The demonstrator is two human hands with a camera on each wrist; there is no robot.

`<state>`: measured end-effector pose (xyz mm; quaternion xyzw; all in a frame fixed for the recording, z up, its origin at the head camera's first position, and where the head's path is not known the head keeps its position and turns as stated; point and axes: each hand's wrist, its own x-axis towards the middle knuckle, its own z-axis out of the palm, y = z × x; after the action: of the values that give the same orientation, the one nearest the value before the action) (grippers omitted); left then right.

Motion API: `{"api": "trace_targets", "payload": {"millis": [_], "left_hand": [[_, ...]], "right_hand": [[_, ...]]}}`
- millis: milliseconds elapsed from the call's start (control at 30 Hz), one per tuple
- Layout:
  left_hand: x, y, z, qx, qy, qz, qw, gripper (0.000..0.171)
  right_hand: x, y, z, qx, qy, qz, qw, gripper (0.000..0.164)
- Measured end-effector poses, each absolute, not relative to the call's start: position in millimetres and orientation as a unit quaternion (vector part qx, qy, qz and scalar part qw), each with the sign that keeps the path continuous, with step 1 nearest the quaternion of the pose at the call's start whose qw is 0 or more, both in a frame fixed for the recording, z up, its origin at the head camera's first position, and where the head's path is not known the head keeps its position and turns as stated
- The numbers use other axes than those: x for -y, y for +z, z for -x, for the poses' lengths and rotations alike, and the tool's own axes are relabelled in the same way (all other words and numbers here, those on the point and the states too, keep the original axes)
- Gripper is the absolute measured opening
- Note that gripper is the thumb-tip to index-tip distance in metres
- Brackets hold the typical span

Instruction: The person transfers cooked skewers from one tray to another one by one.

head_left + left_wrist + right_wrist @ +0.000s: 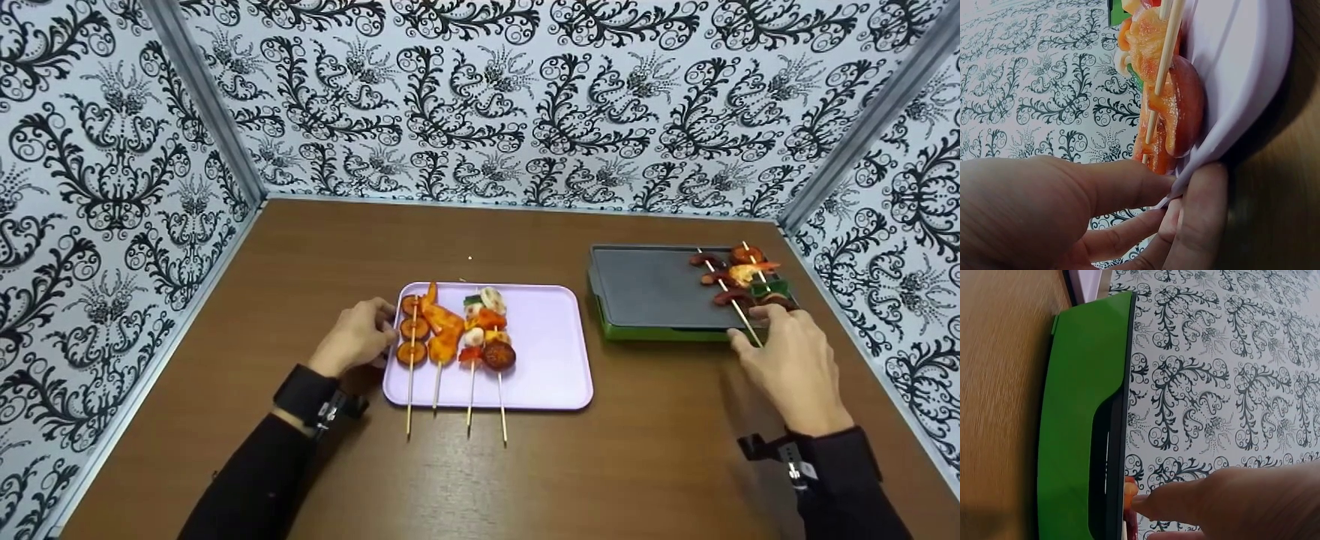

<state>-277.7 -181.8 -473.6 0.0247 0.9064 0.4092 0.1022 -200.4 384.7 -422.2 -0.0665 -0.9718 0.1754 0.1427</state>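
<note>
My left hand point(356, 335) pinches the left rim of a lilac tray point(551, 337) between thumb and fingers, clearly seen in the left wrist view. On the tray lie a skewer of round brown slices point(413, 328), a chicken wing skewer point(442, 330) and two mixed vegetable skewers point(472, 355), sticks toward me. My right hand point(795, 367) is over the near right corner of a green grill point(660, 332) with a dark plate. Its thumb and fingers are apart around the stick of a sausage skewer point(716, 279). Beside that, a mixed skewer point(750, 274) is partly covered by the fingers.
The grill's dark plate point(645, 285) stands to the right of the tray on a brown wooden table point(600, 465). Patterned white-and-black panels point(487, 105) enclose the table at the back and both sides. Several skewer sticks jut past the tray's near edge.
</note>
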Motion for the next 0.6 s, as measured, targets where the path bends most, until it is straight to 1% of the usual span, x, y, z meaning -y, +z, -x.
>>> {"api": "trace_targets", "payload": {"millis": [133,367,600], "left_hand": [[182.0,-473.6,277.7,-0.909,0.405,-0.029,0.095,0.038],[181.3,-474.2,277.2,-0.908,0.406,-0.030,0.095,0.039],[181.8,-472.9,277.4,-0.905,0.413,-0.028,0.097,0.039]], "right_hand": [[-388.3,-420.8,201.9,0.973,0.177,0.071,0.130,0.049],[-392.3,-415.2,203.2,0.973,0.180,0.075,0.120,0.031],[-396.4,-410.0,204.2,0.975,0.178,0.088,0.100,0.022]]}}
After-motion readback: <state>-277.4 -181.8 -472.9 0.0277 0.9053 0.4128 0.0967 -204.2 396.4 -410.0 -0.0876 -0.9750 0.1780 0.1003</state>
